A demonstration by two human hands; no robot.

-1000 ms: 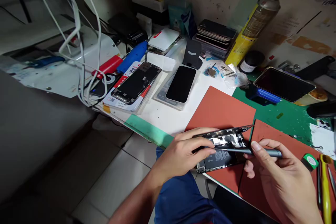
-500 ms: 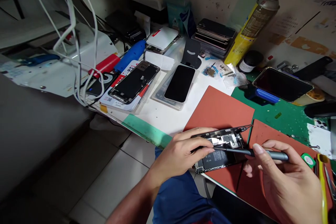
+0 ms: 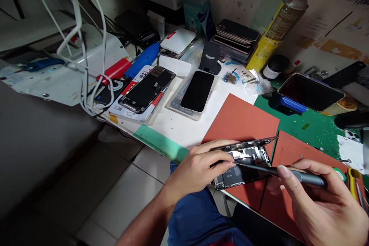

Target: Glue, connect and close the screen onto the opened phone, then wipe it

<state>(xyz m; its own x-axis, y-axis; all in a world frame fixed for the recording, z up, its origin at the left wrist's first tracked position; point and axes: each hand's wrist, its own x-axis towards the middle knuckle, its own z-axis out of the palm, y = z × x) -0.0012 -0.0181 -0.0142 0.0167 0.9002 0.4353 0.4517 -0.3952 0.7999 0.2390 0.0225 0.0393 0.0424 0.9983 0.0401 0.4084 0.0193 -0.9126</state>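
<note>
An opened phone point(image 3: 240, 173) lies at the front edge of the orange mat point(image 3: 245, 119), its battery and inner metal parts showing. My left hand point(image 3: 201, 167) rests over the phone's left end, thumb and index finger pinched by the screwdriver's tip; whatever is between them is too small to make out. My right hand point(image 3: 319, 196) grips a dark, slim screwdriver point(image 3: 305, 177), whose thin shaft reaches left across the phone to my left fingertips. A raised dark panel stands along the phone's far side.
Behind are a white-framed phone point(image 3: 198, 91) on a clear case and a phone screen part point(image 3: 147, 89) on a box. A yellow spray can point(image 3: 278, 27), a phone on a blue stand point(image 3: 311, 91) and yellow-handled tools point(image 3: 352, 182) are to the right. White cables hang at left.
My right hand and the screwdriver's handle have shifted slightly right and down. My left hand and the phone have stayed nearly in place.
</note>
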